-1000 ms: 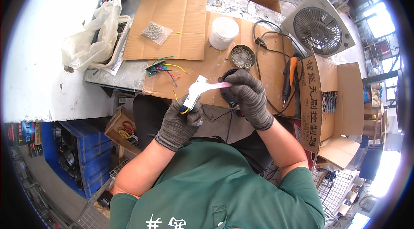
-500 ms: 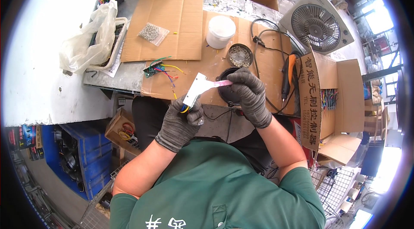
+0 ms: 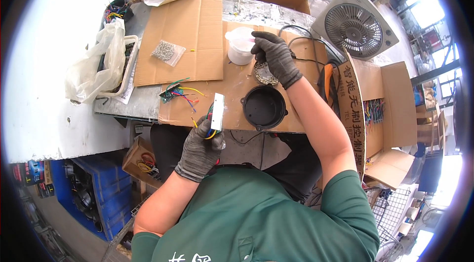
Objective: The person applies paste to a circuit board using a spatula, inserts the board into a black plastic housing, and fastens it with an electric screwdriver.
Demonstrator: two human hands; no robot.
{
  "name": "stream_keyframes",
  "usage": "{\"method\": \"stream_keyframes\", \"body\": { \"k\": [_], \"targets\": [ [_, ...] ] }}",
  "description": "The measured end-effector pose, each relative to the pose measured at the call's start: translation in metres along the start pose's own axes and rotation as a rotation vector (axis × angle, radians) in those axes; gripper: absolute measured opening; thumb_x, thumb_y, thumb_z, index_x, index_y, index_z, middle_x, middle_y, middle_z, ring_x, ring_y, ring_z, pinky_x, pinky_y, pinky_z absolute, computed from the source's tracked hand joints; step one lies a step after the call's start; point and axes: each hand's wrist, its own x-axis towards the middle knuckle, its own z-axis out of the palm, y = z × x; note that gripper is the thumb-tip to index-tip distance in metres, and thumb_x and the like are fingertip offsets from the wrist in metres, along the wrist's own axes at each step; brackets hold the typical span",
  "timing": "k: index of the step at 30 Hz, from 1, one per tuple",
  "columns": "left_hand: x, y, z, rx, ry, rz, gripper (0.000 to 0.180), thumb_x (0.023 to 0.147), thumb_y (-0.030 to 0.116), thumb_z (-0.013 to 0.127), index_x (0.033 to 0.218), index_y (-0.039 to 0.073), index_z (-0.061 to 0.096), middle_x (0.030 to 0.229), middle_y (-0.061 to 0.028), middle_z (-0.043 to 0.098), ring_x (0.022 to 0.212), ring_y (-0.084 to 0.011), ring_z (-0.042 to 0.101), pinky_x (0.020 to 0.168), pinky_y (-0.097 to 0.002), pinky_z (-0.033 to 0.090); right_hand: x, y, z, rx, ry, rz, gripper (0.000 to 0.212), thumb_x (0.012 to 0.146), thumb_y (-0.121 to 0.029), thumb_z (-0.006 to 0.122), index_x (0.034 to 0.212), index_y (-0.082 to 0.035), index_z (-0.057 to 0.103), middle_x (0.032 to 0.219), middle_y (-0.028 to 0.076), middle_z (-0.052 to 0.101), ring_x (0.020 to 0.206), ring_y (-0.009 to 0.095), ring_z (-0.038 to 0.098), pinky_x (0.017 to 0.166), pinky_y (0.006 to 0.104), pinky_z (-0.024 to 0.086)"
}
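Observation:
My gloved left hand (image 3: pixel 200 148) is closed round a circuit board with coloured wires and a flat white-faced metal plate (image 3: pixel 217 112), held upright at the table's near edge. My gloved right hand (image 3: pixel 276 55) is pinched on a pink spatula (image 3: pixel 252 40) at the mouth of a white plastic tub (image 3: pixel 239 55); the spatula's blade is hard to make out inside. Partly under that hand lies a round dish of small metal screws (image 3: pixel 265 73). Nearer me stands an empty-looking black round pot (image 3: pixel 264 108) with side lugs.
Another wired circuit board (image 3: pixel 171 93) and a bag of small metal parts (image 3: pixel 168 53) lie on the cardboard (image 3: pixel 197 20). At right are an orange-handled tool (image 3: pixel 326 82), black cables, a box fan (image 3: pixel 356 30) and an open carton (image 3: pixel 397 94). A plastic-covered tray (image 3: pixel 131 59) sits at left.
My right hand has moved with the spatula from beside the plate up to the white tub, uncovering the black pot. My left hand keeps hold of the board and its plate, now more upright.

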Motion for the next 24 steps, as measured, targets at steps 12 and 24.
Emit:
{"method": "stream_keyframes", "body": {
  "k": [12,24],
  "targets": [
    [0.025,-0.018,0.000,0.256,0.140,0.230,0.018,0.106,0.023,0.061,0.117,0.009,0.062,0.105,-0.0064,0.068,0.095,-0.0177,0.067,0.080,-0.0338,0.059,-0.120,0.002,-0.017,-0.249,0.169,-0.051,0.030,0.096,-0.018,0.071,0.121,0.000,0.068,0.088,0.003,0.069,0.076,0.011,0.063,0.070,0.0263,0.052],
    [0.037,-0.076,0.072,0.592,0.168,0.131,0.037,0.104,0.022,0.060,0.134,0.001,0.057,0.122,-0.0096,0.064,0.113,-0.0214,0.062,0.101,-0.0375,0.050,-0.234,0.033,0.033,0.282,0.236,0.140,0.031,0.101,-0.031,0.066,0.116,-0.004,0.069,0.090,0.002,0.067,0.084,0.010,0.060,0.079,0.0267,0.050]
  ]
}}
